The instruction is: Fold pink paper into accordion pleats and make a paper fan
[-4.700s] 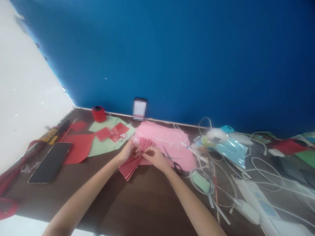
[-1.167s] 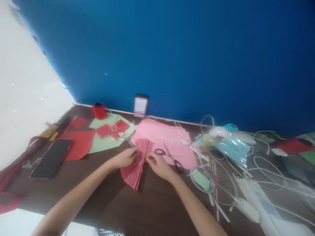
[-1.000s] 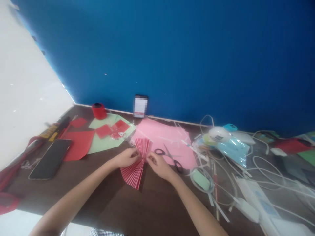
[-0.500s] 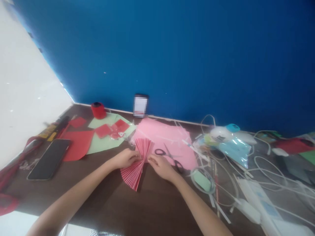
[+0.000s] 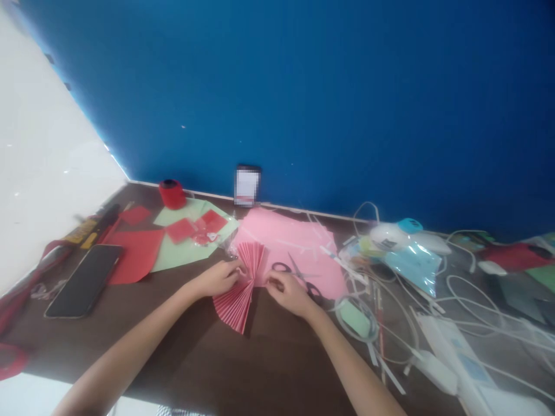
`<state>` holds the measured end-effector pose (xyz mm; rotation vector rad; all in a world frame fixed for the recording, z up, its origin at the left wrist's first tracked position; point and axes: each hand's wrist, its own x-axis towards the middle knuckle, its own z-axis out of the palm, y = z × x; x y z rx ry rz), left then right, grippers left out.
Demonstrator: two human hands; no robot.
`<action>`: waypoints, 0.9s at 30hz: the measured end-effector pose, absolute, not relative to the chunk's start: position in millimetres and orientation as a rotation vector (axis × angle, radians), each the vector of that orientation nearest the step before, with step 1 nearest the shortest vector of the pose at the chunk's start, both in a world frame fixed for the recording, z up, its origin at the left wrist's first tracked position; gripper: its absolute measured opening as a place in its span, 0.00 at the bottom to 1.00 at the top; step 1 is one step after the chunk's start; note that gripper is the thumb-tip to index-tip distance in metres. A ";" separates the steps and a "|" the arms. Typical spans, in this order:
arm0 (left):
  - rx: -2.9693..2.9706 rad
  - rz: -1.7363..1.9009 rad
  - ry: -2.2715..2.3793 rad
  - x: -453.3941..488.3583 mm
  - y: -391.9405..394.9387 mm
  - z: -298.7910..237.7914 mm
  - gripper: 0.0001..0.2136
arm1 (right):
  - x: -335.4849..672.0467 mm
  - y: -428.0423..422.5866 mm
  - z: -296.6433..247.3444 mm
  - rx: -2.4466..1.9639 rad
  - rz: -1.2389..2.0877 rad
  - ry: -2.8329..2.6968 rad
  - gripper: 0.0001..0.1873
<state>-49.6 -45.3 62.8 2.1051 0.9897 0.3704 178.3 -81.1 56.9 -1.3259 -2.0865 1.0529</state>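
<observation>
A pleated red paper fan (image 5: 243,286), pinched at its middle and spread at both ends, lies on the dark wooden table (image 5: 260,358). My left hand (image 5: 217,278) holds its waist from the left with curled fingers. On the right, my right hand (image 5: 288,292) has its fingers curled beside the fold, a little apart from it; whether they hold anything is hidden. Scissors (image 5: 299,278) with black handles lie on a pink paper sheet (image 5: 295,245) just beyond my right hand.
A black phone (image 5: 83,280) lies at the left beside red paper pieces (image 5: 134,254) and a green sheet (image 5: 182,251). A red tape roll (image 5: 172,193) stands near the blue wall. White cables, strips and plastic packets (image 5: 411,260) crowd the right side.
My right hand has slid slightly to the right, away from the fan's waist. The left hand and the fan stay where they were.
</observation>
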 end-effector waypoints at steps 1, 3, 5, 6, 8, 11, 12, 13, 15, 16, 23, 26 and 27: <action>2.097 0.370 1.004 -50.7 -45.1 63.3 0.13 | 178.6 -81.1 58.4 -1.340 0.987 -2.119 0.07; 2.088 0.338 1.049 -53.2 -44.1 64.7 0.12 | 178.5 -81.3 59.2 -1.404 0.808 -2.143 0.09; 2.057 0.290 1.058 -55.6 -42.9 66.8 0.11 | 177.2 -81.6 56.8 -1.496 0.634 -2.098 0.12; 2.026 0.275 1.041 -56.6 -42.4 68.1 0.11 | 176.0 -81.7 54.6 -1.534 0.572 -2.062 0.12; 1.934 0.287 0.981 -57.9 -42.0 70.5 0.10 | 172.5 -81.6 49.1 -1.567 0.504 -1.994 0.11; 1.730 0.340 0.884 -58.4 -42.9 71.8 0.10 | 164.8 -79.7 41.3 -1.601 0.441 -1.868 0.08; 1.662 0.344 0.859 -58.4 -43.5 71.4 0.10 | 161.7 -78.6 39.6 -1.615 0.422 -1.816 0.08; 1.606 0.339 0.840 -58.6 -44.1 70.6 0.10 | 158.5 -77.4 38.5 -1.623 0.406 -1.762 0.09; 1.541 0.322 0.817 -59.4 -45.1 67.8 0.10 | 152.0 -75.1 38.4 -1.599 0.401 -1.663 0.10; 1.522 0.319 0.810 -60.0 -45.5 65.9 0.11 | 148.9 -74.2 39.2 -1.571 0.413 -1.617 0.10; 0.970 0.534 0.741 -57.6 -46.7 48.0 0.17 | 135.7 -73.9 46.3 -1.380 0.641 -1.414 0.10; 0.851 0.595 0.740 -53.2 -48.9 46.0 0.23 | 135.3 -74.3 47.8 -1.321 0.697 -1.399 0.10; 0.869 0.613 0.758 -51.8 -50.3 46.8 0.24 | 135.7 -74.6 48.5 -1.304 0.706 -1.423 0.09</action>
